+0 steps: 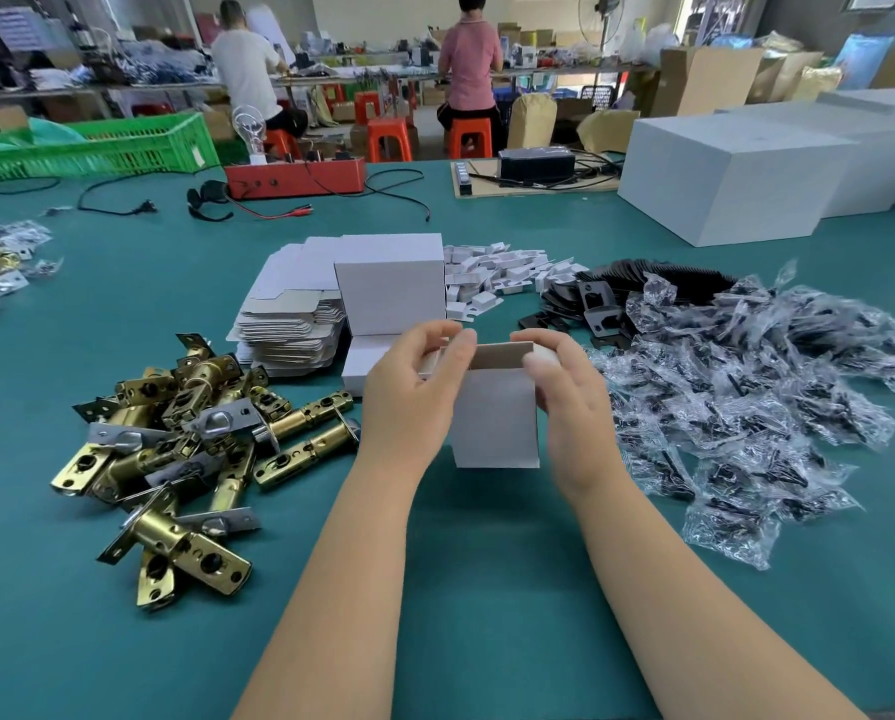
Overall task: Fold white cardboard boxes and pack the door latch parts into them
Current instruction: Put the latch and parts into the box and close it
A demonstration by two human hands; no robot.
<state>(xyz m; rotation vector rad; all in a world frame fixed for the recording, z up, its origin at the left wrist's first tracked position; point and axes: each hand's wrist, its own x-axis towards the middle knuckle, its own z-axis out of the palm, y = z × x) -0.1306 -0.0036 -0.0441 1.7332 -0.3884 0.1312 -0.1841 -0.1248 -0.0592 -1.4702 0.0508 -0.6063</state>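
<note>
**Closing the top flaps of a small white carton**

The person is holding a small white box (pixel 494 418) upright above the green table (pixel 123 641), directly in front of the body, with both hands curling round its upper end. The left hand (pixel 414 392) is gripping the box's left side, its fingertips resting on the top-left corner; the right hand (pixel 564 402) is gripping the right side, its fingers folding over the raised top flap (pixel 502 354) (whose brown inner face is showing). The contents of the box are not visible, so whether it is already loaded cannot be told.

The work appears to be at the flap-folding stage. To do it well, the side tabs should be turning inward first, the main flap should be bending along its scored crease, and the walls should be staying square under even pressure from both hands.

Supplies are lying within reach: 1 pile of brass door latches (pixel 185 439) at the left, a stack of flat box blanks (pixel 289 314) and 1 erected box (pixel 390 283) behind the hands, black strike plates (pixel 596 304) and bagged screws (pixel 746 387) at the right.
</note>
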